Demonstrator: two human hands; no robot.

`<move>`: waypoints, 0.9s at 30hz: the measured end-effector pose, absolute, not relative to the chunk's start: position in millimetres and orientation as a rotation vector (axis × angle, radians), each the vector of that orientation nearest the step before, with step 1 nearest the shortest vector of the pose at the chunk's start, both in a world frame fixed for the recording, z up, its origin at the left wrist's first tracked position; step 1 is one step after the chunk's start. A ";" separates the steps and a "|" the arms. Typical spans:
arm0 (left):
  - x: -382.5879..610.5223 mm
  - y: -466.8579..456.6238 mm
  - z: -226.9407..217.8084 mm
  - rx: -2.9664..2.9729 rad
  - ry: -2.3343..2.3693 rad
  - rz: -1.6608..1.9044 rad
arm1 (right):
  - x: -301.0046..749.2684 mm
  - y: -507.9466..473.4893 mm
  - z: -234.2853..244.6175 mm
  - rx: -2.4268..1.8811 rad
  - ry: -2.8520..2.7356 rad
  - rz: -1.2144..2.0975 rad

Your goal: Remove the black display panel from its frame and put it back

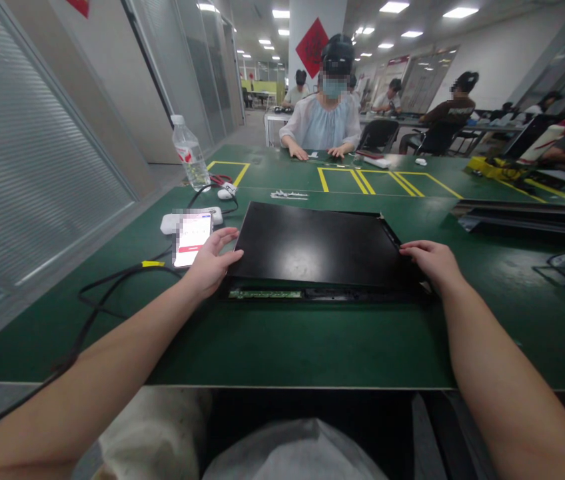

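Observation:
A flat black screen panel lies in front of me, slightly tilted over a shallow black frame. A green circuit strip shows along the frame's near side. My left hand is at the panel's left edge, its thumb lapping onto the surface and the fingertips against the side. At the right edge, my right hand pinches with thumb and index finger, close to where panel and frame meet. The undersides of both are hidden.
Left of the panel are a lit phone, a white power strip, black cables and a water bottle. Dark metal strips lie at right. Across the green table sits another person, hands on the tabletop.

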State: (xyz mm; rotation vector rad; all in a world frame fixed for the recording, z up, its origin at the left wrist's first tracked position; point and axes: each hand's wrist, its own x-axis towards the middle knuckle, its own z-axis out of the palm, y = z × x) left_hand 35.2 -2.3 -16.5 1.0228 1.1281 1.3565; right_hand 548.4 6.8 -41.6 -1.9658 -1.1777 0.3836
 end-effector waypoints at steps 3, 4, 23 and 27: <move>36.2 -3.2 -15.5 1.038 1.124 1.360 | 548.5 6.8 -42.9 -1.948 -1.168 0.406; 36.9 -3.5 -15.0 1.038 1.118 1.366 | 548.5 6.9 -43.2 -1.940 -1.162 0.410; 40.2 -5.5 -8.6 0.952 1.007 1.390 | 548.8 6.5 -41.4 -1.923 -1.157 0.428; 39.3 -5.0 -10.5 0.970 1.024 1.382 | 551.1 7.9 -44.2 -1.937 -1.157 0.414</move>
